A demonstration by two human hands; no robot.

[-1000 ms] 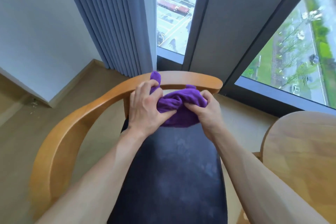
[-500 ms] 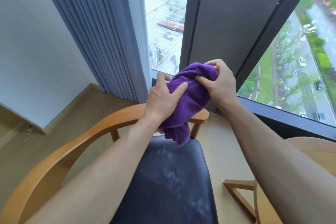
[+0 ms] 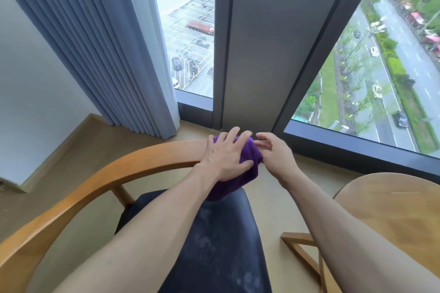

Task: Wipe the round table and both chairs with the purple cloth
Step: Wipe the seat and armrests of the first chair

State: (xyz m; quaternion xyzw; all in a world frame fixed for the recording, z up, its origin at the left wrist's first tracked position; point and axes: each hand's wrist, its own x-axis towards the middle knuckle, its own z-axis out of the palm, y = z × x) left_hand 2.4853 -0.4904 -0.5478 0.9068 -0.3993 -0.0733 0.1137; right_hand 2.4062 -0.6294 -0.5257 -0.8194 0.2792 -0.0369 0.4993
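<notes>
The purple cloth [image 3: 248, 166] lies draped over the far end of the chair's curved wooden armrest rail [image 3: 133, 162]. My left hand [image 3: 226, 157] presses flat on the cloth with fingers spread. My right hand [image 3: 276, 157] sits just to the right of the cloth, fingers loosely bent, fingertips at the cloth's edge. The chair's dark seat [image 3: 214, 245] lies below my arms, with pale smudges on it. The round wooden table [image 3: 390, 204] shows at the right edge.
A blue-grey pleated curtain [image 3: 100, 43] hangs at the left. Floor-to-ceiling windows with a dark frame [image 3: 262, 43] stand right behind the chair. A wooden leg frame [image 3: 302, 252] shows beside the seat. Beige floor [image 3: 71, 145] surrounds the chair.
Both hands came down from holding the bunched cloth in the air; the cloth now rests on the rail under my flat left hand, and my right hand has loosened its grip.
</notes>
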